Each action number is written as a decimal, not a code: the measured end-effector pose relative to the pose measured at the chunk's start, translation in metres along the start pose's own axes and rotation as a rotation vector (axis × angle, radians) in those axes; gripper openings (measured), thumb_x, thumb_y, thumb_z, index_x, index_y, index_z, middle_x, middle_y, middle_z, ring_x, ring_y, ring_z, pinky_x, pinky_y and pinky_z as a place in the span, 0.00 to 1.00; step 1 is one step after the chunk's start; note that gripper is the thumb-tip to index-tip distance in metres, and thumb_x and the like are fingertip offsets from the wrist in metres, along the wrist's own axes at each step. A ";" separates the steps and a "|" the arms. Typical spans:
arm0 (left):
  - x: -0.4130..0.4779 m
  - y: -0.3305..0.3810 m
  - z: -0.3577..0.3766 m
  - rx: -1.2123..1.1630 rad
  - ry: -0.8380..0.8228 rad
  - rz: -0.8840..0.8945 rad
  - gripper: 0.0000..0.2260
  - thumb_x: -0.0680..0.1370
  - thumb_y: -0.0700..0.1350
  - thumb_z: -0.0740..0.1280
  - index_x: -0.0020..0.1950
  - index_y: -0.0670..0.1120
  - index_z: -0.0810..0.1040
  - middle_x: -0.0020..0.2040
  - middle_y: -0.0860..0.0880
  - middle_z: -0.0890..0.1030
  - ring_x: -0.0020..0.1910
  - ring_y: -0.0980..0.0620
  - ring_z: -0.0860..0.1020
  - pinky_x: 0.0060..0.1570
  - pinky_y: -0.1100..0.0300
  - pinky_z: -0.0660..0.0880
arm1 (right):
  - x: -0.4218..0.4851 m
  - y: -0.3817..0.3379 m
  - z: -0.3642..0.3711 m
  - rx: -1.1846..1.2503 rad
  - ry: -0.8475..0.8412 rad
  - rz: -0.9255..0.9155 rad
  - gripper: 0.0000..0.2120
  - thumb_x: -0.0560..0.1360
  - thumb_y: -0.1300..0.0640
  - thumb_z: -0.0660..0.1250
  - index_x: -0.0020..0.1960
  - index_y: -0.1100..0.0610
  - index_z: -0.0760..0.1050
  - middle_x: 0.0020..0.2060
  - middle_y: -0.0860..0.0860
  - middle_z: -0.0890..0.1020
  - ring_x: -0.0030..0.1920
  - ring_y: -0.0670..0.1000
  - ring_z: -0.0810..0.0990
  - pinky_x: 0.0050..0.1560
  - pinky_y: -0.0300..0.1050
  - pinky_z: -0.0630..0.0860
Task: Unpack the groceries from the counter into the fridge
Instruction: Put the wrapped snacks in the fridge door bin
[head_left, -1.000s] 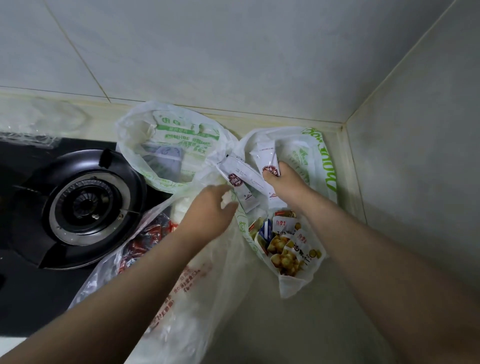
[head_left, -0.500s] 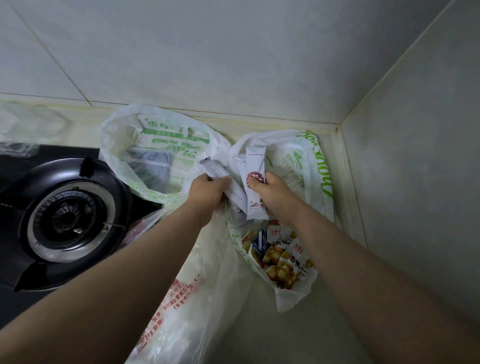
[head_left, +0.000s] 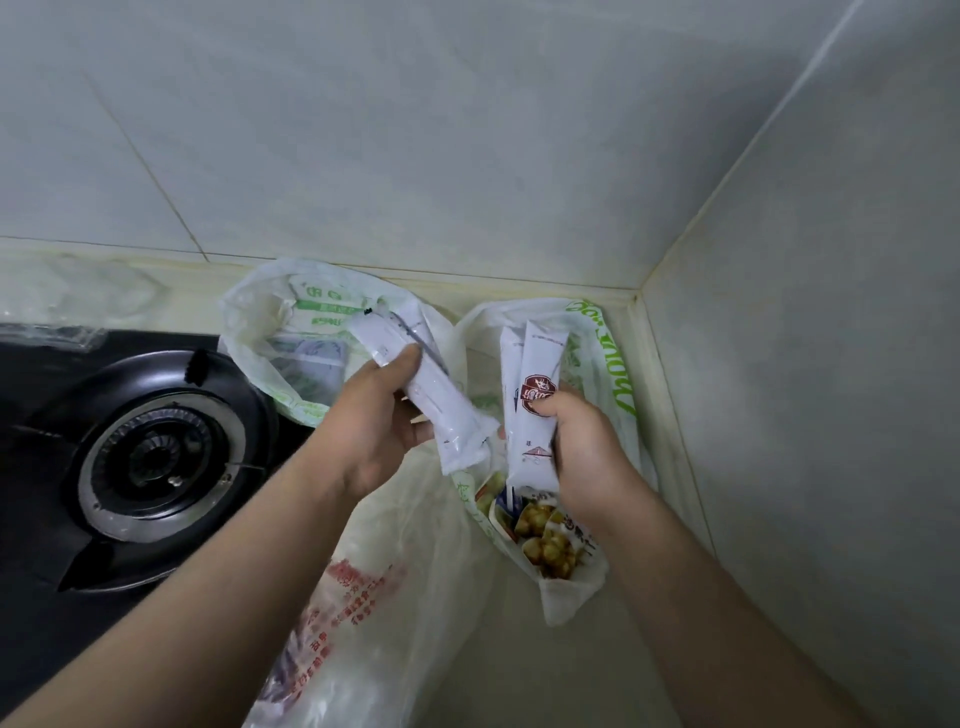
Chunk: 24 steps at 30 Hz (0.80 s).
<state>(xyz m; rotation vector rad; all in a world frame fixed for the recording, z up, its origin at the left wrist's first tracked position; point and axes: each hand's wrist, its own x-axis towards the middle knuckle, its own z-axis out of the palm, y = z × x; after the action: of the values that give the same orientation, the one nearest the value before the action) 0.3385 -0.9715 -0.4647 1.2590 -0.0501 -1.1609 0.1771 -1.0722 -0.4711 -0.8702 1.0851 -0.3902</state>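
Observation:
My left hand (head_left: 382, 426) grips a long white sachet packet (head_left: 431, 395), tilted with its plain back toward me. My right hand (head_left: 576, 441) holds two more white packets (head_left: 535, 384) upright; the front one bears a red-brown label. Both hands hover above a white plastic bag with green lettering (head_left: 608, 353) that sits in the counter corner. Inside that bag lie snack packets printed with yellow balls (head_left: 545, 540). A second green-printed bag (head_left: 291, 322) stands open behind my left hand. No fridge is in view.
A black gas stove burner (head_left: 150, 457) sits at the left on the counter. A clear bag with red print (head_left: 358, 587) lies in front, under my left forearm. Tiled walls (head_left: 467, 130) close off the back and right side of the cream counter (head_left: 519, 675).
Both hands have lifted out of the right-hand bag, each bringing white packets up and apart. The view has shifted a little toward the right.

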 end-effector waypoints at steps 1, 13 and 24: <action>-0.013 0.000 -0.002 -0.077 -0.005 -0.023 0.13 0.82 0.49 0.61 0.60 0.43 0.79 0.51 0.43 0.82 0.47 0.46 0.82 0.51 0.49 0.80 | -0.010 0.000 0.004 0.000 0.002 -0.002 0.08 0.76 0.62 0.61 0.50 0.56 0.78 0.40 0.56 0.82 0.39 0.57 0.81 0.45 0.52 0.76; -0.141 -0.004 -0.069 -0.131 0.032 -0.060 0.22 0.79 0.62 0.59 0.48 0.42 0.76 0.37 0.41 0.79 0.32 0.47 0.79 0.34 0.57 0.78 | -0.124 0.028 0.076 -0.231 -0.030 -0.075 0.17 0.80 0.39 0.60 0.52 0.51 0.80 0.43 0.50 0.82 0.38 0.52 0.80 0.39 0.43 0.75; -0.272 0.003 -0.192 0.070 0.376 0.167 0.26 0.76 0.66 0.61 0.41 0.42 0.70 0.36 0.43 0.72 0.34 0.45 0.71 0.37 0.50 0.71 | -0.198 0.088 0.206 -0.312 -0.380 0.023 0.16 0.74 0.42 0.67 0.52 0.52 0.81 0.46 0.54 0.84 0.43 0.54 0.82 0.43 0.48 0.80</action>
<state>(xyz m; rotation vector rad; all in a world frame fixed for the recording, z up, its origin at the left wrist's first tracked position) 0.3258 -0.6472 -0.3890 1.4881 0.0831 -0.7717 0.2610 -0.7994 -0.3804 -1.1537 0.8110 -0.0287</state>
